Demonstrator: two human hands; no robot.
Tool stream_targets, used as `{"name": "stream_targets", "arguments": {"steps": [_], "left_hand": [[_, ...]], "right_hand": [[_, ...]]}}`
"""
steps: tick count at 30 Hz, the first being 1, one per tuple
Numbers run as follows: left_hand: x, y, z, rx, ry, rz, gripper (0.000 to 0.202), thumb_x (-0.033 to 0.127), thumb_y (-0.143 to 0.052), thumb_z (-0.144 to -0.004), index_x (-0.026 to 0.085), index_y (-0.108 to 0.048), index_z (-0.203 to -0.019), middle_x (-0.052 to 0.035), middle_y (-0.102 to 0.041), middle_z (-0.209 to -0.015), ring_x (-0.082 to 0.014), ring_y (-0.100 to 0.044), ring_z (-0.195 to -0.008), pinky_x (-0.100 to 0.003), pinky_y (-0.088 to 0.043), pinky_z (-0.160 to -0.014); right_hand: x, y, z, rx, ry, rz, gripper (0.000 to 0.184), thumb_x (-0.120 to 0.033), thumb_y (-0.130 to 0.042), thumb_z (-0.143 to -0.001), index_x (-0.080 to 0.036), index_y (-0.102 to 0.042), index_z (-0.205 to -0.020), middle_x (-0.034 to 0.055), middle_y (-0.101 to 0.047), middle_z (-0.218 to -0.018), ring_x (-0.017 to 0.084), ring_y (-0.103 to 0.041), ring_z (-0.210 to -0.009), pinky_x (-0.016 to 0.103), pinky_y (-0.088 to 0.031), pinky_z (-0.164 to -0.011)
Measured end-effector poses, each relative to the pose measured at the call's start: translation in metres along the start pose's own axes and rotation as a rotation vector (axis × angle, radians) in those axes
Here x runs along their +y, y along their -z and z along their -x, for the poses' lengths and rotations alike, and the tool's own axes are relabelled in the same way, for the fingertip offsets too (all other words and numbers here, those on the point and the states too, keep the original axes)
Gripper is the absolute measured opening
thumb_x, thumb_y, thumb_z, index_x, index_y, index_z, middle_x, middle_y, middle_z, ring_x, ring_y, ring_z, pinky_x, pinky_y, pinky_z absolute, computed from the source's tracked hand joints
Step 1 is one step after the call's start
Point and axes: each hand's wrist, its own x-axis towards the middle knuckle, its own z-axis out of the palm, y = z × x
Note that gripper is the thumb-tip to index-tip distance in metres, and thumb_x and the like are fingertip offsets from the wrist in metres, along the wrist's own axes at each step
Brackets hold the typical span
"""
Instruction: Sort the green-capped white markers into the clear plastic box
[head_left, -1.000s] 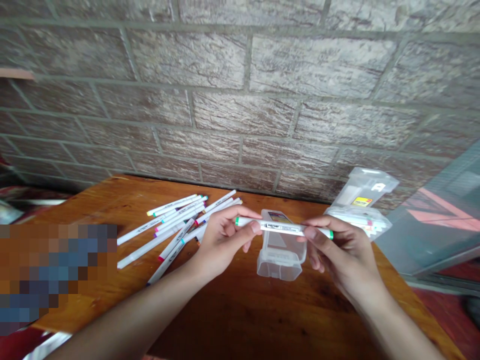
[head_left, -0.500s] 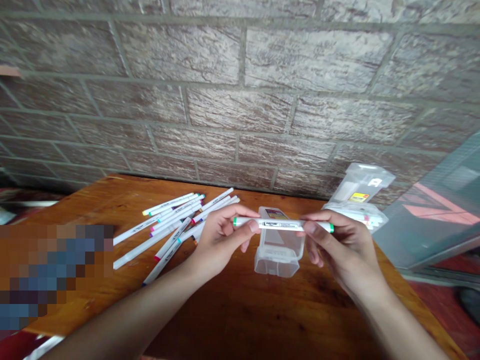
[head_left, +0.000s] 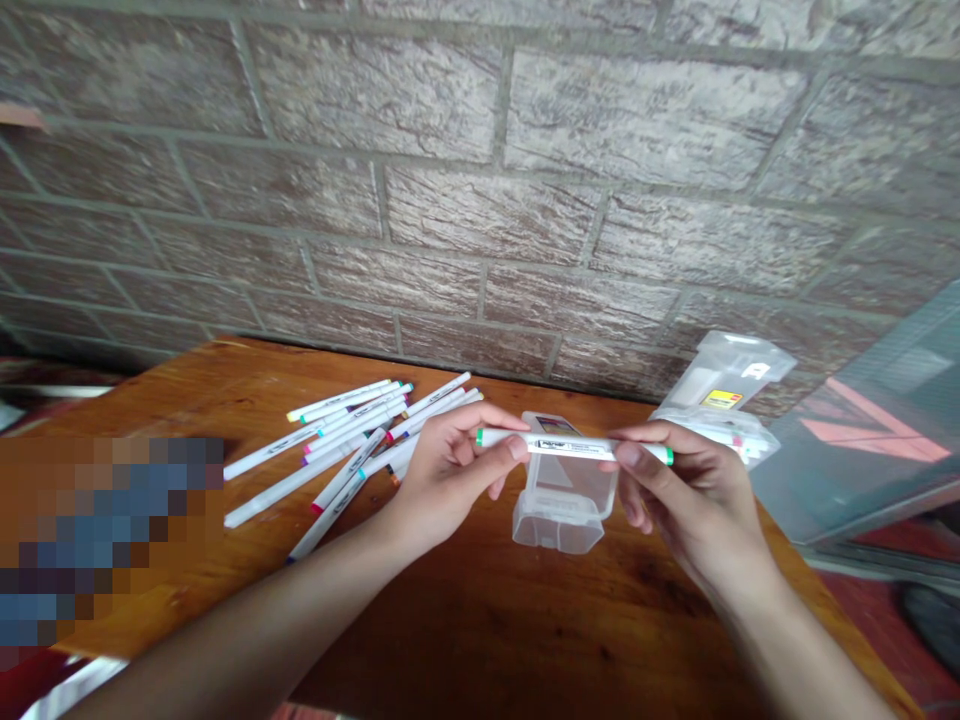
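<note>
A white marker (head_left: 574, 446) with green ends is held level above the table between both hands. My left hand (head_left: 461, 465) pinches it near its left end, thumb in front. Near the other end, my right hand (head_left: 675, 480) grips it between thumb and fingers. Behind and below the marker, a clear plastic case (head_left: 559, 522) lies on the table with its lid open, partly hidden by the marker and my right fingers. To the left spreads a loose pile of white markers (head_left: 352, 432) with coloured ends, some of it covered by my left hand and forearm.
On the right of the wooden table (head_left: 480, 630) stands another clear case (head_left: 739, 375) with a yellow label, its lid raised and markers inside. A stone-block wall (head_left: 465, 220) rises behind the table. A translucent panel (head_left: 862, 450) borders the right side.
The view has shifted slightly, so the hands and marker appear a little farther right. Both hands keep the same hold on the marker.
</note>
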Motion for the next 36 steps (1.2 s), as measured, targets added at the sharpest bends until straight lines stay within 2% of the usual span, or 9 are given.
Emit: {"name": "stream_targets", "arguments": {"steps": [5, 11, 17, 22, 36], "left_hand": [[0.0024, -0.0004, -0.0012, 0.009, 0.007, -0.004, 0.032, 0.044, -0.089, -0.086, 0.015, -0.08, -0.098, -0.0052, -0.077, -0.08, -0.0102, -0.057, -0.051, -0.024, -0.041, -0.049], [0.0041, -0.0012, -0.0008, 0.007, 0.009, -0.008, 0.029, 0.042, -0.088, -0.087, 0.015, -0.079, -0.096, -0.0041, -0.076, -0.078, -0.0097, -0.057, -0.05, -0.024, -0.04, -0.049], [0.0017, -0.0001, -0.0013, 0.004, 0.012, -0.005, 0.028, 0.041, -0.087, -0.088, 0.015, -0.08, -0.098, -0.0043, -0.076, -0.077, -0.0095, -0.056, -0.05, -0.024, -0.04, -0.049], [0.0004, 0.0, -0.001, 0.002, -0.007, 0.002, 0.027, 0.04, -0.087, -0.088, 0.015, -0.08, -0.097, -0.0037, -0.076, -0.077, -0.0089, -0.056, -0.049, -0.023, -0.038, -0.048], [0.0037, -0.0013, -0.002, -0.011, -0.013, 0.03, 0.019, 0.031, -0.086, -0.087, 0.015, -0.079, -0.095, -0.0021, -0.076, -0.077, -0.0084, -0.058, -0.049, -0.023, -0.04, -0.048]], "right_hand": [[-0.0013, -0.0014, -0.0015, 0.004, 0.011, 0.005, 0.019, -0.037, -0.092, -0.087, -0.022, -0.085, -0.096, 0.0031, -0.078, -0.07, 0.011, -0.057, -0.037, 0.022, -0.045, -0.032], [-0.0008, 0.0001, -0.0015, -0.01, 0.029, -0.002, 0.016, -0.034, -0.091, -0.089, -0.022, -0.085, -0.098, -0.0001, -0.073, -0.062, 0.011, -0.056, -0.035, 0.02, -0.046, -0.032], [-0.0001, 0.0006, -0.0011, -0.023, 0.03, -0.022, 0.011, -0.031, -0.09, -0.09, -0.024, -0.086, -0.099, 0.0009, -0.076, -0.067, 0.01, -0.058, -0.037, 0.019, -0.047, -0.034], [-0.001, -0.0016, -0.0015, -0.025, 0.034, -0.008, 0.01, -0.03, -0.089, -0.091, -0.025, -0.087, -0.099, -0.0034, -0.066, -0.053, 0.009, -0.057, -0.036, 0.017, -0.045, -0.035], [0.0006, -0.0011, -0.0014, -0.002, 0.056, -0.005, 0.01, -0.03, -0.089, -0.091, -0.024, -0.087, -0.098, -0.0033, -0.065, -0.053, 0.01, -0.058, -0.035, 0.017, -0.045, -0.033]]}}
